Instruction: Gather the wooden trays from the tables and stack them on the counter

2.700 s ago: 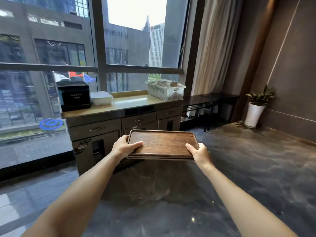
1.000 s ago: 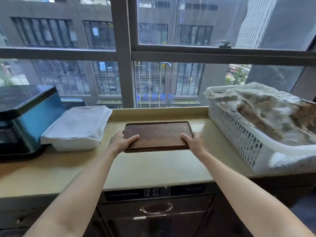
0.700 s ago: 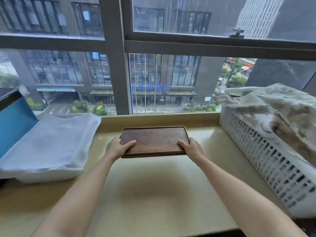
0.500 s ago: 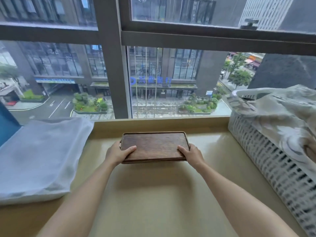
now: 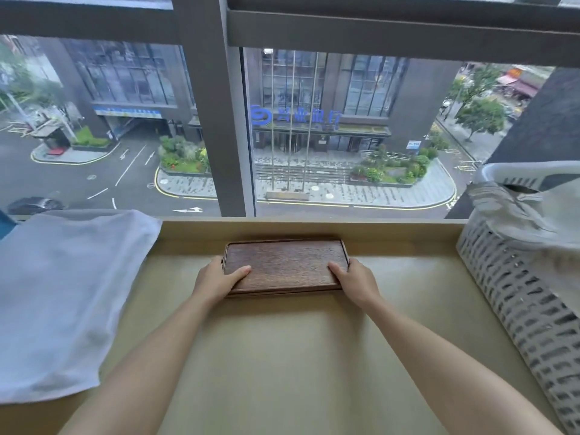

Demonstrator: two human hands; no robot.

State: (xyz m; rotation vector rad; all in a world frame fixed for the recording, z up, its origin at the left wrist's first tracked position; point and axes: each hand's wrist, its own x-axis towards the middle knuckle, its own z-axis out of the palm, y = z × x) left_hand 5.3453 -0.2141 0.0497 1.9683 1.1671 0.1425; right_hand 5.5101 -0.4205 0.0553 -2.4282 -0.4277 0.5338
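Note:
A dark brown wooden tray stack point(image 5: 287, 265) lies flat at the back of the beige counter point(image 5: 282, 356), close to the raised sill under the window. A second rim shows beneath the top tray. My left hand point(image 5: 216, 279) grips the stack's left end, thumb on the top face. My right hand point(image 5: 353, 281) grips the right end the same way. The stack appears to rest on the counter; any gap underneath is too small to tell.
A folded white cloth point(image 5: 62, 296) covers the counter's left side. A white perforated plastic basket point(image 5: 527, 296) with linen in it stands on the right. Window glass and a thick frame post point(image 5: 216, 120) rise just behind the sill.
I walked up to the counter with the trays, reached them forward and lowered them toward the back by the window sill. Both hands have kept their grip throughout.

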